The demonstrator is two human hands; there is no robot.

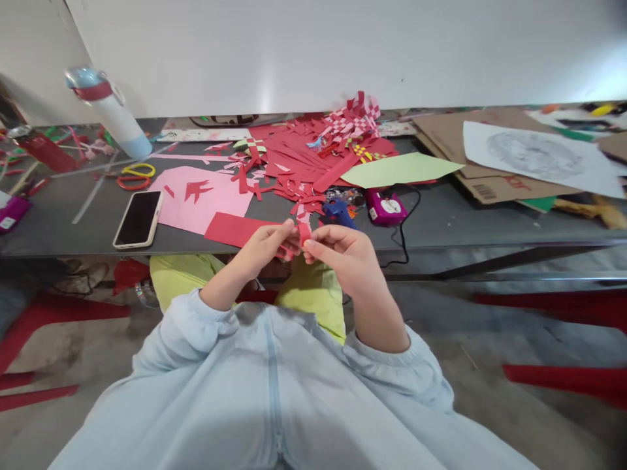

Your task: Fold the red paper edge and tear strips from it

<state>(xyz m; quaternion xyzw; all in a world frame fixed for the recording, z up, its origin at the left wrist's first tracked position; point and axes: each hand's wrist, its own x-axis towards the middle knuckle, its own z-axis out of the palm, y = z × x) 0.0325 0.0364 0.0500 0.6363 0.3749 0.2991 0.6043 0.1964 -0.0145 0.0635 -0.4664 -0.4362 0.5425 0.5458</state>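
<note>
Close together at the table's near edge, both my hands work on a small piece of red paper (304, 233). My left hand (269, 247) is closed on its left side, thumb on top and fingers curled below. My right hand (345, 253) pinches its right side between thumb and forefinger. Just behind my left hand lies a red paper sheet (232, 228), partly over a pink paper sheet (196, 212). Past my fingertips spreads a heap of cut red paper (294, 163) with woven pink-and-red checkered pieces (350, 121) on top.
A phone (138, 219), scissors (134, 183) and a white-and-blue bottle (115, 114) stand or lie to the left. Right of the heap are a light green sheet (401, 170), a purple box (386, 207) with a black cord, and cardboard (490, 179) under a drawing (539, 156).
</note>
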